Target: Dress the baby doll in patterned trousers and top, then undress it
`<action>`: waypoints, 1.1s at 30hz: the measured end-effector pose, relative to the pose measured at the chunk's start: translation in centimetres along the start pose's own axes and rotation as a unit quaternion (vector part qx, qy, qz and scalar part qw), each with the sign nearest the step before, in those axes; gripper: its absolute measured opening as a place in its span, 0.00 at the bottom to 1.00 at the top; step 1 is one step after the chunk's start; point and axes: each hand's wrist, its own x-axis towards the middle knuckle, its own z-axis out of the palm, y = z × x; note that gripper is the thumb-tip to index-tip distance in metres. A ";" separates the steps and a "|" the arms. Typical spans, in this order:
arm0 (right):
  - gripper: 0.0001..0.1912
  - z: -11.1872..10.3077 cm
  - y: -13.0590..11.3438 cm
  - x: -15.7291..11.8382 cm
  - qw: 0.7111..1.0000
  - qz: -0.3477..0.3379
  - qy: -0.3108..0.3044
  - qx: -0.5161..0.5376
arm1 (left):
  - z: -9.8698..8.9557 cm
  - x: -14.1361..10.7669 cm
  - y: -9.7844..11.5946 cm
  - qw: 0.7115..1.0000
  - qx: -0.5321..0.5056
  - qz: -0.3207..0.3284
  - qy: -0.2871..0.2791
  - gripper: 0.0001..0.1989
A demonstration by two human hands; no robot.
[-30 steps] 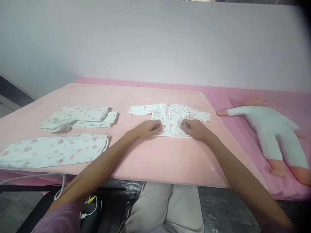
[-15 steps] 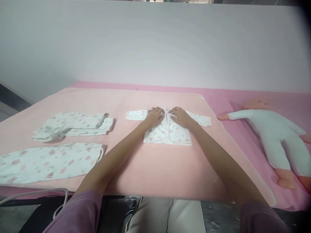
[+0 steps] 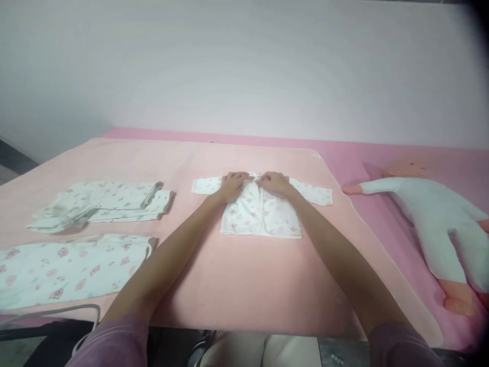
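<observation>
Lying on the peach mat (image 3: pixel 229 285), the white, pink-printed baby jacket (image 3: pixel 243 219) spreads both sleeves (image 3: pixel 315 193). Left hand (image 3: pixel 233 185) and right hand (image 3: pixel 275 183), half-curled, touch its upper front — whether gripping, I cannot tell.

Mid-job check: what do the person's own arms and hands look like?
The left sleeve and right sleeve are both purple, ending around the elbow, bare below. The left hand and right hand are ungloved, each five-fingered in build; no watch shows.
</observation>
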 end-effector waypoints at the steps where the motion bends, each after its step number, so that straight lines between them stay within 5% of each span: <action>1: 0.21 -0.4 -0.7 0.4 0.999 0.025 -0.032 -0.003 | 0.0 -0.1 0.0 1.000 0.000 -0.001 0.000 0.32; 6: 0.24 -1.9 -3.3 1.2 0.993 0.073 -0.095 -0.007 | 0.1 -0.1 0.2 1.000 0.003 -0.001 0.005 0.34; 12: 0.23 -1.1 -2.5 0.4 0.998 0.031 -0.026 -0.046 | 0.5 -0.3 0.6 1.000 0.025 0.007 0.017 0.33; 15: 0.14 0.0 -1.1 -1.5 0.997 -0.022 0.051 -0.062 | 0.5 -0.5 1.1 0.998 0.050 0.024 0.038 0.32; 20: 0.17 -1.1 4.4 -6.5 0.984 -0.103 0.145 -0.030 | -1.8 -1.9 -0.4 0.994 0.043 -0.087 0.051 0.32; 24: 0.22 -5.6 11.9 -9.4 0.978 0.035 0.198 -0.056 | -5.9 -3.9 -4.9 0.967 0.099 -0.229 0.053 0.36; 28: 0.21 -9.5 16.6 -10.4 0.971 0.185 0.143 -0.045 | -10.0 -4.7 -8.8 0.950 0.104 -0.294 -0.024 0.27; 31: 0.20 -11.2 17.4 -10.4 0.980 0.183 0.070 -0.022 | -11.9 -4.4 -10.0 0.953 0.038 -0.293 -0.067 0.21; 33: 0.21 -12.1 17.5 -10.3 0.982 0.166 0.088 -0.015 | -12.5 -4.3 -10.3 0.955 -0.026 -0.293 -0.039 0.20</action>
